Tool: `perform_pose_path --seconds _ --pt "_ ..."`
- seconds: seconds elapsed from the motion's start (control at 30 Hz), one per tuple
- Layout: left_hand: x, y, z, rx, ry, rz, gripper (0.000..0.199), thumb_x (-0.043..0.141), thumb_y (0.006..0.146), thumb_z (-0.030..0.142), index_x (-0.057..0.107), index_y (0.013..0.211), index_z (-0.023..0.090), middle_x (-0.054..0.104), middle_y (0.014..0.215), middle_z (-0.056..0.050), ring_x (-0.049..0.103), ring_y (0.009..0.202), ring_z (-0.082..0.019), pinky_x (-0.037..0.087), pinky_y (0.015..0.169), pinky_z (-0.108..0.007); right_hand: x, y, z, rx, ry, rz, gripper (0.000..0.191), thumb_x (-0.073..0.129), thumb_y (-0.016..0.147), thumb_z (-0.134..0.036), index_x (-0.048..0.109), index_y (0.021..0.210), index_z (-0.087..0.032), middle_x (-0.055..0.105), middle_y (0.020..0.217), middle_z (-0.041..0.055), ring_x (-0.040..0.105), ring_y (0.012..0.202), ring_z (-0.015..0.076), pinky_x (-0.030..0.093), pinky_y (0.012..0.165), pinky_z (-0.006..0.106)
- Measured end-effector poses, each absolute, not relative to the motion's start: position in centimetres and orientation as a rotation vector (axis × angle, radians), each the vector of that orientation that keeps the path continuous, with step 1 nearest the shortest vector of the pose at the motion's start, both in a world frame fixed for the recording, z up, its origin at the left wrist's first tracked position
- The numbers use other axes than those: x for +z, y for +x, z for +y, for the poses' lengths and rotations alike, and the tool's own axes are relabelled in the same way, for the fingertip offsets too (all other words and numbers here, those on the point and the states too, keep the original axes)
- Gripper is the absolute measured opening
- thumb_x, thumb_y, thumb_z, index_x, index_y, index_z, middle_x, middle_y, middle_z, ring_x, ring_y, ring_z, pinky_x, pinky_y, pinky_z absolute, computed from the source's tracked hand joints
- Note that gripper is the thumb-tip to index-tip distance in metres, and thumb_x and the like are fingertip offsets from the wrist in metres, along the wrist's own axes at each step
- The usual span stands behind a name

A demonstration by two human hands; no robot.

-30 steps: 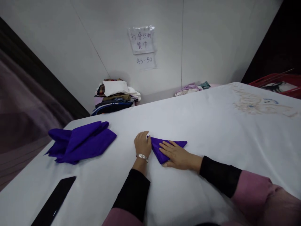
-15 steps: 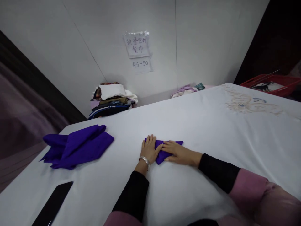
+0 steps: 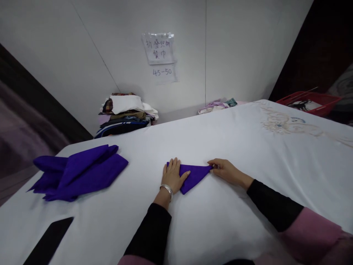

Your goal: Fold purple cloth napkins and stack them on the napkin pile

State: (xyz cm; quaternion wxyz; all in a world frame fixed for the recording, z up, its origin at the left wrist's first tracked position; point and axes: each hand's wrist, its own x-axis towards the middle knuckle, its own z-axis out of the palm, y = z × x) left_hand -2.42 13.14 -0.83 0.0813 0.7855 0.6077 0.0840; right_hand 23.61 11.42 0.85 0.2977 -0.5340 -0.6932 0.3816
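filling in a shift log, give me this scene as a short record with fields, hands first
left hand: laid flat on the left part of the folded purple cloth, bracelet on the wrist
right hand: fingers pinching that cloth's right corner
cloth shape: roughly triangular, point toward the person
second purple cloth: loosely bunched, to the left
black flat object: near left, partly out of frame
surface: white tablecloth
behind: clothes pile, handwritten sign on the wall
far right: red basket
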Motion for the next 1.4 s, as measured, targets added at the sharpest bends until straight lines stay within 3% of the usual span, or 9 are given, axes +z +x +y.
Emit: perform_pose_path --seconds 0.47,0.7,0.93,1.17,1.3,1.4 --pt "-0.9 -2.4 13.2 0.262 2.342 1.813 0.073 0.03 0.083 0.065 0.034 0.137 0.017 0.026 0.148 -0.01 0.015 0.137 -0.027 0.011 0.111 -0.048 1.1 23.7 11.5 1.085 -1.404 -1.876 0.036 0.051 0.08 -0.029 0.058 0.115 -0.024 0.062 0.097 0.0021 0.053 0.068 0.0125 0.045 0.062 0.027" --pt "-0.9 -2.4 13.2 0.262 2.34 1.81 0.07 0.033 0.083 0.064 0.034 0.137 0.019 0.026 0.148 -0.01 0.016 0.137 -0.027 0.011 0.11 -0.048 1.3 23.8 11.8 0.982 -1.425 -1.993 0.035 0.044 0.083 -0.025 0.056 0.116 -0.023 0.064 0.093 0.0016 0.057 0.077 0.015 0.045 0.072 0.03" --pt "-0.7 -2.3 13.2 0.251 2.327 1.815 0.072 0.031 0.083 0.065 0.034 0.137 0.018 0.026 0.148 -0.01 0.015 0.138 -0.027 0.01 0.111 -0.047 1.3 23.9 11.9 0.783 -1.505 -2.118 0.037 0.042 0.085 -0.024 0.056 0.12 -0.024 0.065 0.104 0.005 0.059 0.092 0.0199 0.044 0.08 0.034" --pt "-0.8 -2.4 13.2 0.267 2.327 1.815 0.071 0.032 0.083 0.064 0.034 0.137 0.018 0.026 0.148 -0.01 0.016 0.137 -0.027 0.01 0.11 -0.048 1.7 24.3 11.8 0.61 -1.593 -2.073 0.036 0.041 0.087 -0.028 0.054 0.121 -0.023 0.065 0.096 0.0046 0.06 0.084 0.0197 0.045 0.074 0.034" --pt "-0.9 -2.4 13.2 0.246 2.34 1.82 0.073 0.029 0.083 0.065 0.033 0.137 0.016 0.025 0.148 -0.01 0.015 0.137 -0.027 0.01 0.111 -0.048 2.4 23.2 11.1 0.517 -1.42 -2.04 0.03 0.036 0.091 -0.029 0.056 0.112 -0.023 0.063 0.094 0.004 0.058 0.083 0.0174 0.045 0.074 0.032" --pt "-0.9 -2.3 13.2 0.227 2.349 1.826 0.075 0.027 0.083 0.066 0.033 0.138 0.016 0.025 0.148 -0.01 0.015 0.138 -0.027 0.01 0.111 -0.048 2.5 22.2 10.6 0.514 -1.274 -2.144 0.029 0.038 0.091 -0.027 0.055 0.114 -0.023 0.061 0.102 0.0048 0.056 0.093 0.0178 0.044 0.081 0.032"
